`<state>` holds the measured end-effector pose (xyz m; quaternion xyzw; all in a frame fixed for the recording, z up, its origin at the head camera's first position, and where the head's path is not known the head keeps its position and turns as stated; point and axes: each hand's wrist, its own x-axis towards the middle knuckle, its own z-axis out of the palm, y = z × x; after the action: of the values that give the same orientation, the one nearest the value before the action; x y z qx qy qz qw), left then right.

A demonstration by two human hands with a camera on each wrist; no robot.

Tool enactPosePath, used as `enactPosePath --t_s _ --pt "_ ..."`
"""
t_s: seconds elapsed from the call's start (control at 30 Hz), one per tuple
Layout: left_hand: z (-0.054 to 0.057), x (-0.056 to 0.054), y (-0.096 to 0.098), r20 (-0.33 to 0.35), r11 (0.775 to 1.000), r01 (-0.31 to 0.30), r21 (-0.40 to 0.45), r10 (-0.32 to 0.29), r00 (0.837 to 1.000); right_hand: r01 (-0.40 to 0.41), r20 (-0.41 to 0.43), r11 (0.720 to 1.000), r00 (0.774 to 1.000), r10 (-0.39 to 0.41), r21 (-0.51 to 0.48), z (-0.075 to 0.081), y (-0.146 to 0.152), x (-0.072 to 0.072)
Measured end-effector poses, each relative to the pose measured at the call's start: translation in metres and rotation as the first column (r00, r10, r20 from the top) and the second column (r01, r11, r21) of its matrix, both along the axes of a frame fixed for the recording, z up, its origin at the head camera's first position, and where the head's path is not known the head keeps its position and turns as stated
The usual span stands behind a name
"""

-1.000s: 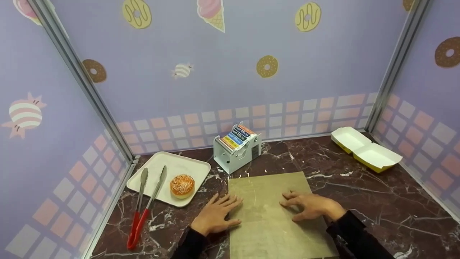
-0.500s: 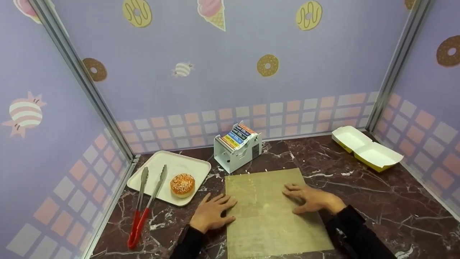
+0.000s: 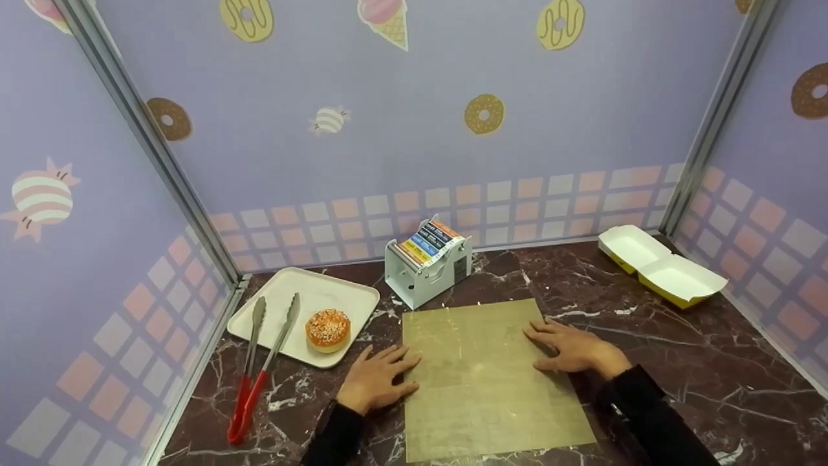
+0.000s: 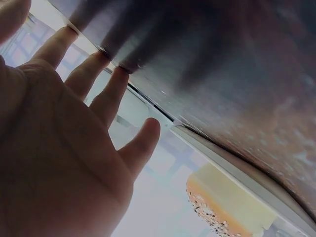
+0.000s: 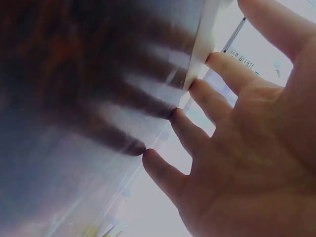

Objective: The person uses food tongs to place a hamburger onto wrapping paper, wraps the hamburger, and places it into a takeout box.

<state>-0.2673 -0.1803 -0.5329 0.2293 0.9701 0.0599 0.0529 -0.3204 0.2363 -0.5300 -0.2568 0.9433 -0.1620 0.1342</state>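
A tan sheet of paper (image 3: 485,382) lies flat on the dark marbled counter in the head view. My left hand (image 3: 375,380) rests at its left edge, fingers spread, the tips touching the edge and the counter. At the sheet's right edge my right hand (image 3: 576,348) lies with extended fingers, fingertips touching the paper. The left wrist view shows the left hand (image 4: 64,143) with fingertips down on the glossy counter. Seen from the right wrist, the right hand (image 5: 237,138) has its fingers spread, some tips on the sheet's border and others on the counter.
A cream tray (image 3: 278,285) at left holds a seeded bun (image 3: 328,330), with red-handled tongs (image 3: 249,395) lying partly across it. A white label dispenser (image 3: 427,265) with colored rolls stands behind the sheet. An open yellow-and-white food box (image 3: 673,275) sits back right.
The paper has shifted slightly left and away, its near edge coming into view. My right hand has moved right from the sheet's interior to its edge; the left hand has moved slightly left.
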Motion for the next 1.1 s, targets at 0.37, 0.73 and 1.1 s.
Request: enactPosePath --t_s 0.37,0.73,1.1 --pt "0.002 -0.002 -0.002 -0.014 1.0 0.0 -0.003 0.0 1.0 -0.003 -0.014 1.0 1.0 0.003 0.003 0.004 -0.001 -0.007" --pt "0.005 -0.004 -0.001 0.026 0.999 0.0 0.039 -0.001 1.0 0.017 0.066 0.998 0.998 -0.013 -0.063 0.005 0.016 -0.009" --pt "0.002 -0.001 -0.006 0.075 0.999 0.007 0.033 -0.009 0.997 0.003 0.118 0.989 0.993 0.014 -0.145 -0.004 0.016 -0.008"
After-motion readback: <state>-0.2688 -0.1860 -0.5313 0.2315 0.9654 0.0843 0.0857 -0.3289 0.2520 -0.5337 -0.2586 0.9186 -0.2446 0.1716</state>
